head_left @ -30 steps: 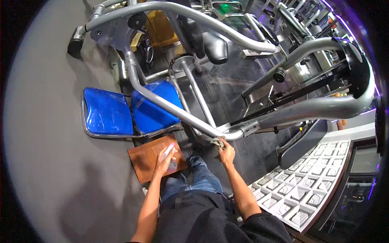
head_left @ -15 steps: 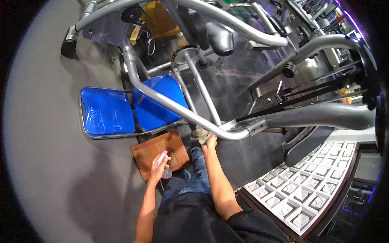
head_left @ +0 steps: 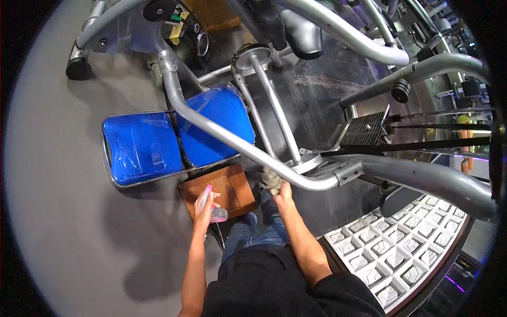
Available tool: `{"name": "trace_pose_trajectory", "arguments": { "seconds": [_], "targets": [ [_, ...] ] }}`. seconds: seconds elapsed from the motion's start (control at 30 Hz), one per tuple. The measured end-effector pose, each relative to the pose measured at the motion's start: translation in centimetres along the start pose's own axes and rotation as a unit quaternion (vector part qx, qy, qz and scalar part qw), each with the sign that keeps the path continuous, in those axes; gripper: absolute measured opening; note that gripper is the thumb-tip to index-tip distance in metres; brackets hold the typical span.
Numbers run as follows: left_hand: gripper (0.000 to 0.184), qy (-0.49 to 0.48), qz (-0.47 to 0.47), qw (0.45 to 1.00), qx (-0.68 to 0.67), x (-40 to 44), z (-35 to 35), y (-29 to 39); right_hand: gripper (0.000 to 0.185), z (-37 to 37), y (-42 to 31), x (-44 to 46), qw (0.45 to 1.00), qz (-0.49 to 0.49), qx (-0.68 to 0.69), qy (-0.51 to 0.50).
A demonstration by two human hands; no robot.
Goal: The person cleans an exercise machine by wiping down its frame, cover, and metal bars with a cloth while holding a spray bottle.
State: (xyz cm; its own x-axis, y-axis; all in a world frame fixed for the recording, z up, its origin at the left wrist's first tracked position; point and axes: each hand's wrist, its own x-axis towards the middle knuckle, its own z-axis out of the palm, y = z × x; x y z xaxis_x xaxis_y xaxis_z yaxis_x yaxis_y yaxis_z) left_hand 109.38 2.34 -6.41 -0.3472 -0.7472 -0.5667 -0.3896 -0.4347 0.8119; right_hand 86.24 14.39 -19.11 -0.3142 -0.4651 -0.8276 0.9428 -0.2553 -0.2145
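Observation:
My left hand [head_left: 203, 207] is closed around a spray bottle [head_left: 218, 214] with a pink and white top and a clear body. It is held over a brown wooden box [head_left: 232, 191] on the floor. In my right hand [head_left: 284, 193] is a bunched greyish cloth [head_left: 271, 181], a little blurred. The cloth is right by the silver curved tube [head_left: 237, 138] of a gym machine; whether it touches the tube I cannot tell.
A blue padded chair [head_left: 141, 147] in clear plastic stands left of the tube. White patterned panels [head_left: 398, 243] lie at the lower right. A thick silver frame beam [head_left: 428, 179] runs to the right, and a black pad [head_left: 301, 33] hangs above.
My view has shifted, so the machine's lower tube and my hands sit slightly further right. Both hands keep hold of the bottle and the cloth.

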Motion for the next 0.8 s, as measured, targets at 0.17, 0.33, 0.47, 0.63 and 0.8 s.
{"name": "trace_pose_trajectory", "arguments": {
  "seconds": [0.17,0.33,0.47,0.63,0.8],
  "targets": [
    [0.044,0.008,0.007,1.0,-0.021,0.7,1.0,-0.2,0.041,1.3,1.1,0.6,0.999,-0.013,0.002,0.05],
    [0.042,0.023,0.004,0.999,-0.045,0.9,1.3,-1.0,0.042,6.9,6.6,6.2,0.952,0.124,0.089,-0.266],
    [0.045,0.031,0.018,0.999,-0.037,1.3,1.2,-1.7,0.045,7.8,6.2,5.7,0.992,0.062,-0.007,-0.11],
    [0.051,0.084,0.01,0.993,-0.079,2.8,2.3,-1.5,0.038,4.2,-0.2,-1.6,0.986,0.095,-0.117,-0.065],
    [0.054,0.165,-0.008,0.981,-0.097,6.6,4.0,-2.0,0.031,3.3,-5.1,-5.1,0.915,-0.082,-0.394,0.017]
  ]
}}
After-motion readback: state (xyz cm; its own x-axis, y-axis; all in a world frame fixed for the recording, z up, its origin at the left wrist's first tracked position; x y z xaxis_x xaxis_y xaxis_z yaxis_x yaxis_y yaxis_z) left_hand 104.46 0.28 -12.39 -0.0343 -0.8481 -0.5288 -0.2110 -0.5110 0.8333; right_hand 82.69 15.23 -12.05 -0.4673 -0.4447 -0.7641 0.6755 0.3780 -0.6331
